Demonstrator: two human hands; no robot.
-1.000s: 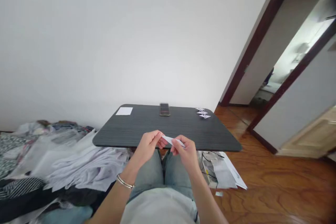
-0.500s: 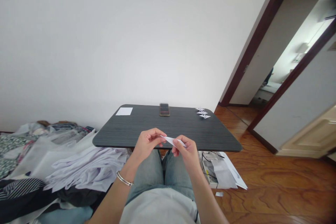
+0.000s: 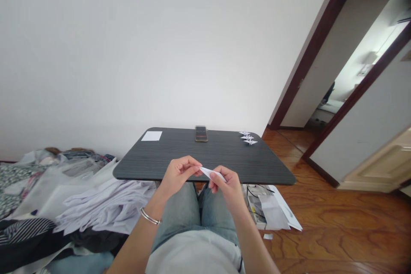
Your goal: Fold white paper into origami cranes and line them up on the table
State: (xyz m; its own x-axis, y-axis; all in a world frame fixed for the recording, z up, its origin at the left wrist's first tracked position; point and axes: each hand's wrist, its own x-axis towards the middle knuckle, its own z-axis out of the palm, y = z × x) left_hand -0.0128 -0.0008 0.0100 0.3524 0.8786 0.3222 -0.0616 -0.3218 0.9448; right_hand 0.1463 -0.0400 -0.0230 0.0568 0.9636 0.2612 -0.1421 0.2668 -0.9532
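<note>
Both hands meet above the near edge of a dark grey table [image 3: 154,158]. My left hand [image 3: 177,174], with a silver bangle on its wrist, pinches the left end of a small folded white paper piece [image 3: 212,173]. My right hand [image 3: 227,187] pinches its right end. The paper is narrow and pointed and hangs in the air between the fingertips, over my knees in blue jeans.
On the table lie a white paper sheet [image 3: 152,135] at the far left, a phone [image 3: 201,133] at the far middle and three small folded paper figures [image 3: 248,138] at the far right. Clothes and plastic bags [image 3: 64,197] pile up left. Papers [image 3: 272,212] lie on the wooden floor; a doorway [image 3: 353,81] opens right.
Both hands have risen slightly and the fingers have shifted along the folded paper; the grip on it remains.
</note>
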